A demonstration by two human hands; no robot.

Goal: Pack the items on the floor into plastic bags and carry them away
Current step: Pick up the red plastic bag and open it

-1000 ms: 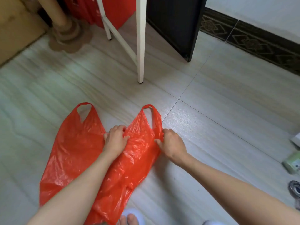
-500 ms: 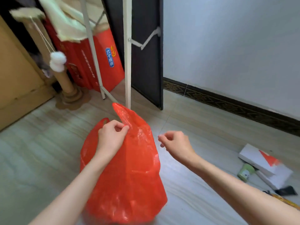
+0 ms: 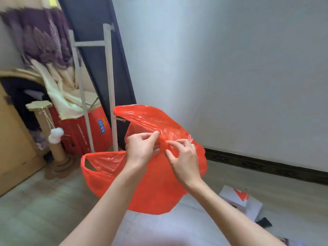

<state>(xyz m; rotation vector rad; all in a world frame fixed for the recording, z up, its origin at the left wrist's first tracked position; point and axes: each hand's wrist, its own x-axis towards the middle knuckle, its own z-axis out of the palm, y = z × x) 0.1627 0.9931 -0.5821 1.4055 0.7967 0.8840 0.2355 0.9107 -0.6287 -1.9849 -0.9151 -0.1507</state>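
Note:
A red plastic bag (image 3: pixel 156 189) hangs in the air in front of me, lifted off the floor. My left hand (image 3: pixel 140 150) pinches the bag's top edge near the middle. My right hand (image 3: pixel 184 160) pinches the same edge right beside it, fingers curled into the plastic. One handle loop (image 3: pixel 92 162) sticks out to the left, the other (image 3: pixel 134 112) points up. A white box with a red mark (image 3: pixel 237 197) lies on the floor at the lower right, with a small dark item (image 3: pixel 264 222) beside it.
A white folding rack (image 3: pixel 110 86) leans against a dark panel (image 3: pixel 106 50) behind the bag. A red carton (image 3: pixel 83 134) and a cat scratching post (image 3: pixel 56 148) with a white ball stand at the left. A wooden cabinet (image 3: pixel 14 142) fills the far left. A white wall (image 3: pixel 230 68) with a dark skirting lies right.
The bag has been raised from the floor to chest height. My right hand, free half a second ago, now pinches the bag's edge next to my left. The view has tilted upward.

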